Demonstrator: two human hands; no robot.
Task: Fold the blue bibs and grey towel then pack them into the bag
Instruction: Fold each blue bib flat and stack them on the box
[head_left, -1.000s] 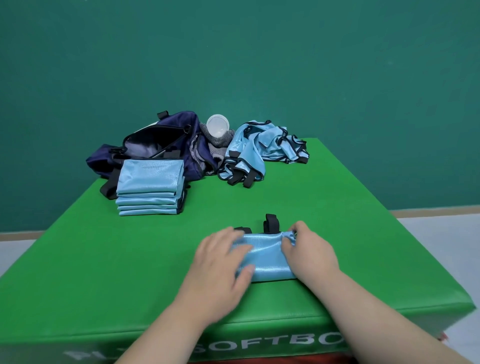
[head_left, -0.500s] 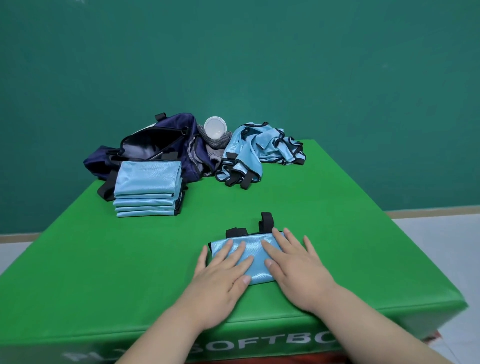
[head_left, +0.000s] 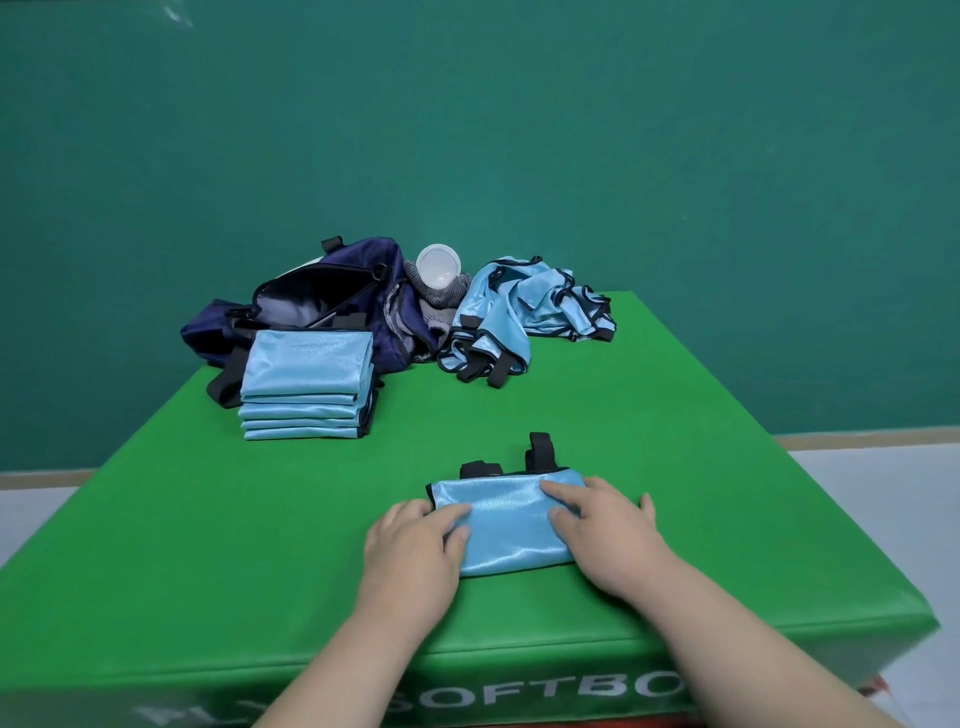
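Observation:
A folded light-blue bib with black straps lies near the front of the green block. My left hand rests flat on its left end and my right hand rests flat on its right end, fingers straight. A stack of several folded blue bibs sits at the back left, in front of the open navy bag. A heap of unfolded blue bibs lies at the back centre. The grey towel is bunched between bag and heap.
A clear plastic cup lies on its side on the grey towel. The green padded block drops off at the front and right edges. A teal wall stands behind.
Both hands have slid apart from the middle of the folded bib to its two ends, smoothing it flat. The stack, bag and heap have not moved.

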